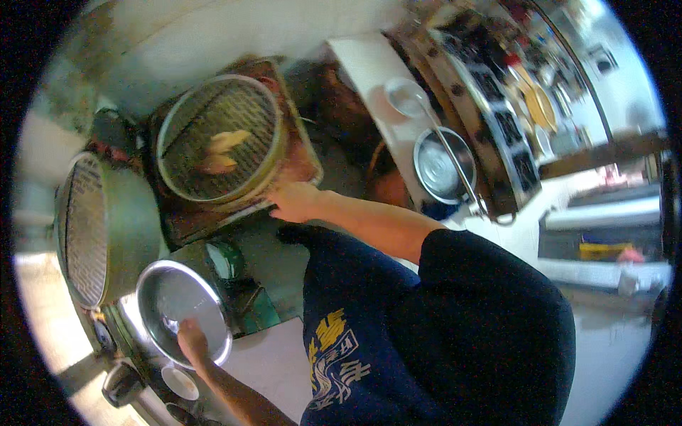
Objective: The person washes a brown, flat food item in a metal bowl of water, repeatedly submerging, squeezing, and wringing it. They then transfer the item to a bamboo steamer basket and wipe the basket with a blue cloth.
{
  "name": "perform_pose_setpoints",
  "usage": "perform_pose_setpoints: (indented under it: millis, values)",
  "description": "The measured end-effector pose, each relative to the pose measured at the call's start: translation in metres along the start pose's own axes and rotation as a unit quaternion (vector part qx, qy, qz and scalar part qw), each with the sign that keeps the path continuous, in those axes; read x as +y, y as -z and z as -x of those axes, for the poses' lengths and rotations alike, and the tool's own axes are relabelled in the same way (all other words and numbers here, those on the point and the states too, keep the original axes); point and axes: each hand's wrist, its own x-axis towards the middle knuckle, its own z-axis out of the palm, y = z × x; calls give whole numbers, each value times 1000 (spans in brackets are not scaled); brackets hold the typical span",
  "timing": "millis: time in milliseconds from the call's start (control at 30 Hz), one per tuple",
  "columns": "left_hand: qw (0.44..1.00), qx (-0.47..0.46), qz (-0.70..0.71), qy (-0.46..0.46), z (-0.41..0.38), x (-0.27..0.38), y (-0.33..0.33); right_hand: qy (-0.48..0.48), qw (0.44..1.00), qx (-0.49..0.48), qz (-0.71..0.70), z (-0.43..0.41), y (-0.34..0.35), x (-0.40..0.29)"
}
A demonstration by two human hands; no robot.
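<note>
My right hand (293,201) is at the near edge of a round steamer basket (281,144), its fingers at the lower rim; blur hides whether they grip it. A few pale yellow pieces (226,149) lie on the basket's slatted base, and the basket stands on a brown, square-edged surface (303,160). My left hand (193,341) is over the inside of a shiny metal bowl (213,298), fingers bent. A small bright white spot shows beside its fingertips; whether the hand holds anything cannot be made out.
Another deep round steamer (128,229) stands beyond the bowl. A small white bowl (180,382) is beside the metal bowl. On the right are a metal basin (445,165), a long-handled ladle (450,152) and a stove (493,117). A green round container (225,260) sits between basket and bowl.
</note>
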Motion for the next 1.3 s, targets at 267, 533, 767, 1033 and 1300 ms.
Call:
perform_pose_setpoints:
  millis: [267, 533, 767, 1033, 1300]
  values:
    - [963, 56, -192, -182, 43, 79, -39, -304, 950, -58, -51, 278, -95, 144]
    - [960, -8, -147, -238, 104, 72, -81, -550, 745, 367, -93, 397, -125, 259]
    - [977, 21, -106, -185, 154, 95, -114, -506, 707, 464, -167, 379, -103, 314]
    - [967, -56, -151, -198, 182, 137, -159, -497, 690, 503, -151, 399, -156, 407]
    - [952, -98, -140, -256, 191, 180, -204, -361, 432, 545, -621, 452, -116, 381]
